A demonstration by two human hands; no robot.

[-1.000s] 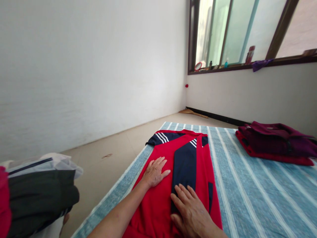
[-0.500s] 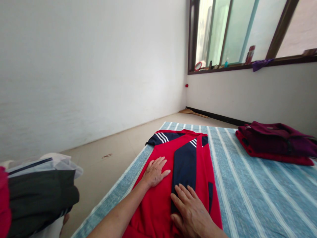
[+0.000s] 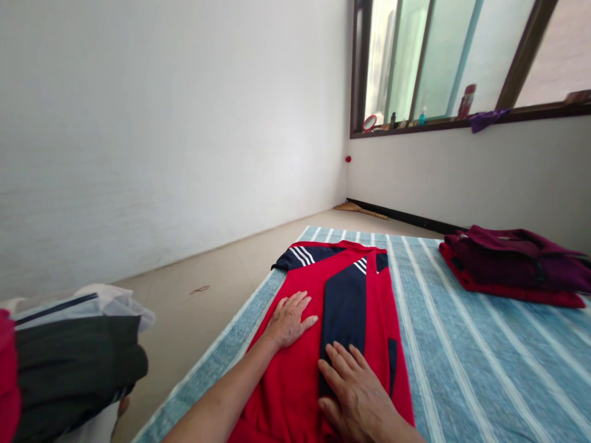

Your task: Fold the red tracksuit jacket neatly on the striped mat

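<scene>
A red jacket (image 3: pixel 295 277) with navy panels and white stripes lies face down or folded, I cannot tell which, on a blue striped sheet (image 3: pixel 429 344). One sleeve, mostly navy, is folded inward along its length; the other shoulder's navy part reaches the sheet's left edge. My left hand (image 3: pixel 290 320) rests flat on the red cloth, fingers extended. Lower down, my right hand (image 3: pixel 353 384) lies with fingers stretched over the bottom of the navy sleeve. Neither hand grips anything. The jacket's near end runs out of view below.
Folded maroon and red clothes (image 3: pixel 512 264) are stacked on the sheet at right. A pile of dark and white clothes (image 3: pixel 78 363) stands at lower left. Beyond the sheet are tiled floor (image 3: pixel 184 320), a broom (image 3: pixel 360 210) and a windowsill (image 3: pixel 425 127) with small items.
</scene>
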